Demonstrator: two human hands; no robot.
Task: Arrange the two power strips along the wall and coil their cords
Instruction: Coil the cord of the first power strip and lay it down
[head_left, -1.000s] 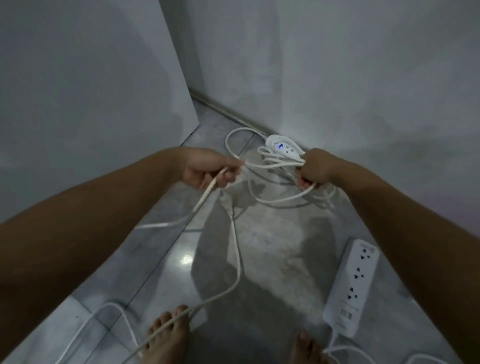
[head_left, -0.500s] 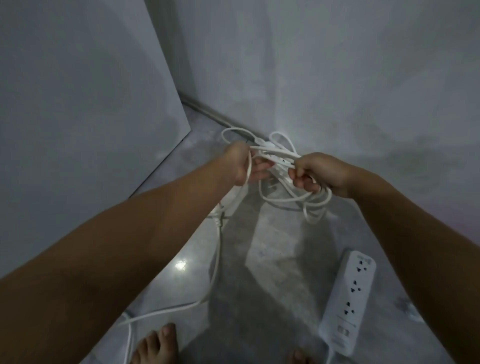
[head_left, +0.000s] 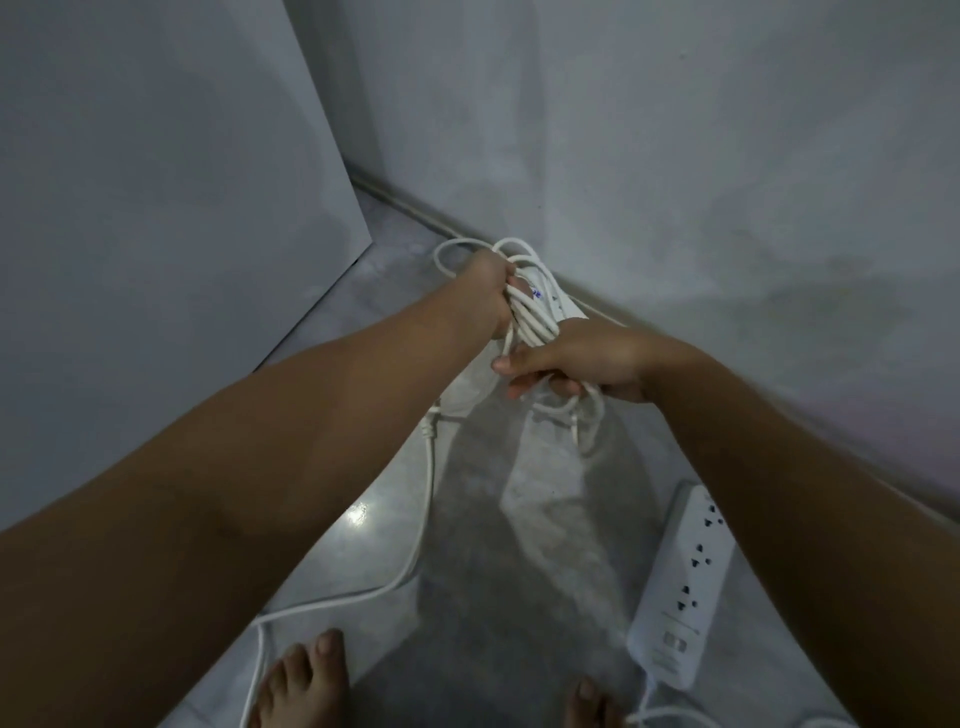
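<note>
Hands moved together mid-frame: left hand (head_left: 483, 296) and right hand (head_left: 582, 358) both grip the cord bundle (head_left: 529, 321). One more loop on; loose tail (head_left: 428, 493) left to coil.

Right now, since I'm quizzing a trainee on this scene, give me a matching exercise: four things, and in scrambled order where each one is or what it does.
1 left hand
2 right hand
3 near power strip
4 loose cord

a lies flat on the floor, untouched
b trails over the floor toward the feet
c grips the top of the cord bundle
d holds the bundle's lower loops

Pairs: 1-c, 2-d, 3-a, 4-b.
</note>
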